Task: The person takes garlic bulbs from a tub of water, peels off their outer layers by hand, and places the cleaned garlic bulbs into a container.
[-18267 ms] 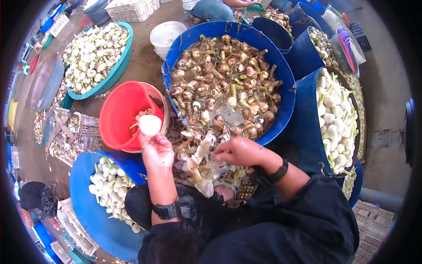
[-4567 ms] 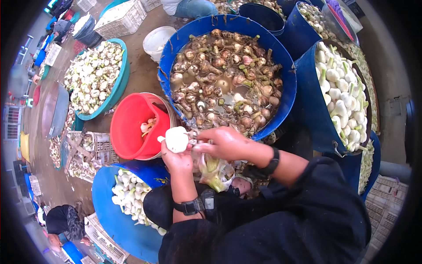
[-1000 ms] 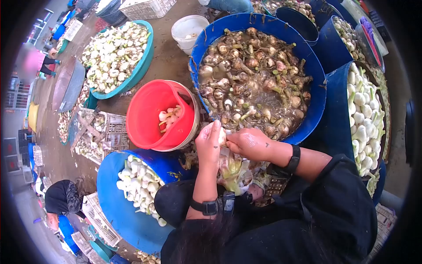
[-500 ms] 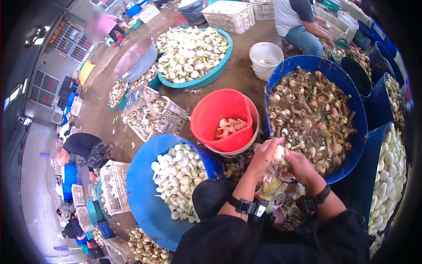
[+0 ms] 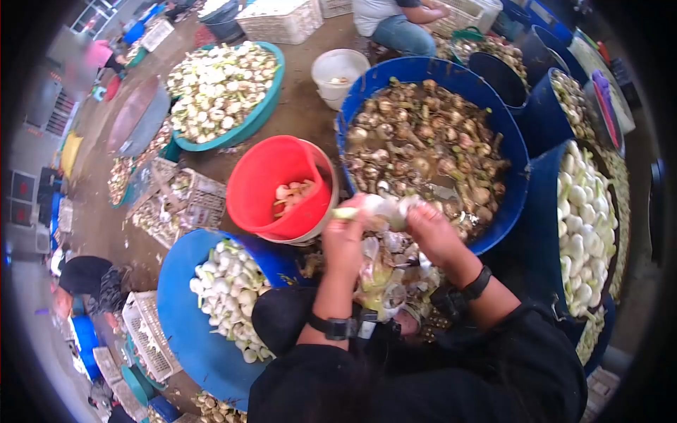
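Observation:
My left hand is closed on a white garlic bulb, whose pale green stem sticks out to the left past the fingers. My right hand pinches the bulb's other side, where whitish outer skin shows at the fingertips. Both hands are over a heap of peeled-off garlic skins by my lap. Just beyond them stands a blue tub of brown, unpeeled garlic in murky water. A red bucket with a few pinkish bulbs is left of my hands, set in a white bucket.
On my left, a blue basin holds peeled white garlic; another blue tub of it stands right. Farther off are a green tub of garlic, a white pail, a plastic crate and a seated person.
The view has swung right, so everything sits farther left. My hands have moved slightly apart, with the bulb now stretched sideways between them, its stem pointing left.

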The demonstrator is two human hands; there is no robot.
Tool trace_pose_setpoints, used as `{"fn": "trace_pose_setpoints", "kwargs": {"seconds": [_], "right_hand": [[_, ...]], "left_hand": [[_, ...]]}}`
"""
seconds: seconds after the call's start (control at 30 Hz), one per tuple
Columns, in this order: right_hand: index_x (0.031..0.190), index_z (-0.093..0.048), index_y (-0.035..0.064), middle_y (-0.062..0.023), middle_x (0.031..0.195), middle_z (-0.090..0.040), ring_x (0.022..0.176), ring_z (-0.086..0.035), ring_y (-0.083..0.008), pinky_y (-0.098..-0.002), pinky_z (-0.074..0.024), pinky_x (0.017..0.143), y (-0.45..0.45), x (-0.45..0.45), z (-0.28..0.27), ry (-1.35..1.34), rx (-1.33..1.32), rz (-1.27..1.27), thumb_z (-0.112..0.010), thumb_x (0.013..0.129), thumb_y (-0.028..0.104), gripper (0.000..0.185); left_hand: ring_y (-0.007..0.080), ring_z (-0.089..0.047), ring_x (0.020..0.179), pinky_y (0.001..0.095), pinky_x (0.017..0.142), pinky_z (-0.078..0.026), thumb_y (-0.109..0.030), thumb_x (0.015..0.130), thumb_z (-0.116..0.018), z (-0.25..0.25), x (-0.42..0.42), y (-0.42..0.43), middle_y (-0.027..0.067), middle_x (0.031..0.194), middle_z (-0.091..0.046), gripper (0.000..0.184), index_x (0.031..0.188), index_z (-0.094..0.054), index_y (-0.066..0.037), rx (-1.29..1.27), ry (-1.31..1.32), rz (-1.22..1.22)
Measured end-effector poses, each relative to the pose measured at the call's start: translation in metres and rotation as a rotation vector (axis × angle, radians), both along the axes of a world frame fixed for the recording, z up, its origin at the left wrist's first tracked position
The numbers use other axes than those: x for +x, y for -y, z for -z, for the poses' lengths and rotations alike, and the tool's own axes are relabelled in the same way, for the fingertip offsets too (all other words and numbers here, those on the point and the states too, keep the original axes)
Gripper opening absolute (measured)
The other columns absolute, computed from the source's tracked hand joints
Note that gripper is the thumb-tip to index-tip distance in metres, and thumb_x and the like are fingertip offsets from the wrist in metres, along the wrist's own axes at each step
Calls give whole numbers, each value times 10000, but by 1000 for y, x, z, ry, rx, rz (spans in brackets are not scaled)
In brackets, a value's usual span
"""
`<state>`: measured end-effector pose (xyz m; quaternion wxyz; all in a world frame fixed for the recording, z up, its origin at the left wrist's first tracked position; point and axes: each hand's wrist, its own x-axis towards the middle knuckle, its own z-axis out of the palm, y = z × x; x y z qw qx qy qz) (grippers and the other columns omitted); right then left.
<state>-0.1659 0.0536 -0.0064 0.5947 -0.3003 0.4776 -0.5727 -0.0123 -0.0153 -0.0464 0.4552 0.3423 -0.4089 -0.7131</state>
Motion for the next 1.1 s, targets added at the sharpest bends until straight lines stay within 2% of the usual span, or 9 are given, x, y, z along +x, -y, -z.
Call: {"fn": "trace_pose_setpoints", "kwargs": {"seconds": [0.1, 0.3, 0.37, 0.5, 0.63, 0.77, 0.9, 0.97, 1.1], "right_hand": [[995, -548, 23, -87, 950, -584, 854, -554, -201, -303, -432, 771, -30, -8, -13, -622, -224, -167, -433, 910, 197, 226], [1040, -519, -14, -157, 1049, -585, 982, -563, -246, -351, -451, 772, -25, -38, -60, 378, -298, 276, -402, 925, 258, 318], [977, -579, 28, -138, 960, -624, 946, -584, -259, -357, -452, 761, -19, -50, -24, -506, -315, -569, -477, 876, 281, 292], [935, -644, 136, -133, 876, -629, 831, -589, -318, -385, -470, 703, -3, -38, -6, -1129, 146, -876, -536, 777, 255, 225], [921, -647, 133, -127, 882, -630, 816, -596, -302, -390, -480, 707, 58, -77, 97, -1496, 71, -505, -487, 774, 182, 223], [945, -637, 134, -99, 859, -634, 851, -581, -300, -407, -465, 741, 64, -83, 189, -1939, -316, -688, -542, 748, 206, 230], [917, -640, 91, -88, 917, -608, 725, -595, -296, -415, -471, 718, 73, -56, 121, -1461, 73, -478, -552, 807, 198, 176], [930, -619, 40, -109, 964, -581, 723, -597, -269, -377, -478, 725, 69, -35, 74, -340, 250, 3, -616, 781, 140, 180], [956, -601, 63, -133, 910, -575, 803, -587, -272, -354, -474, 746, 47, 0, 23, -940, -456, -59, -587, 780, 107, 182]], "left_hand": [[161, -584, 886, 292, 757, -508, -315, 863, -553, -3, 18, 13, 68, 966, -608, 302, 1049, -545, -77, 595, -336, -154], [128, -457, 489, 231, 422, -355, -450, 808, -519, -18, 39, 19, -1, 667, -550, 312, 896, -564, -153, 838, -526, -282], [110, -450, 476, 237, 422, -365, -416, 790, -554, -28, 52, 20, 2, 661, -546, 320, 810, -558, -97, 536, -900, -163], [108, -482, 453, 233, 406, -367, -256, 796, -581, -78, 81, 21, 7, 601, -543, 262, 599, -523, -93, 138, -1431, 142], [189, -550, 530, 332, 528, -458, -370, 800, -583, -59, 54, 20, 66, 608, -565, 362, 652, -584, -40, 379, -207, 185], [190, -571, 619, 329, 631, -457, -408, 764, -625, -44, 6, 11, 120, 656, -577, 373, 819, -638, -40, -282, 1420, 324], [169, -531, 603, 304, 629, -446, -410, 805, -596, -20, 3, 13, 86, 750, -573, 447, 1021, -567, -20, -231, 947, -72], [152, -527, 616, 287, 598, -444, -385, 897, -463, 0, -2, 9, 116, 894, -528, 466, 1195, -439, -28, -204, 791, 1], [74, -493, 666, 210, 593, -403, -341, 921, -432, -21, -18, -1, 50, 787, -525, 339, 1027, -493, -24, 267, 297, 19]]}}
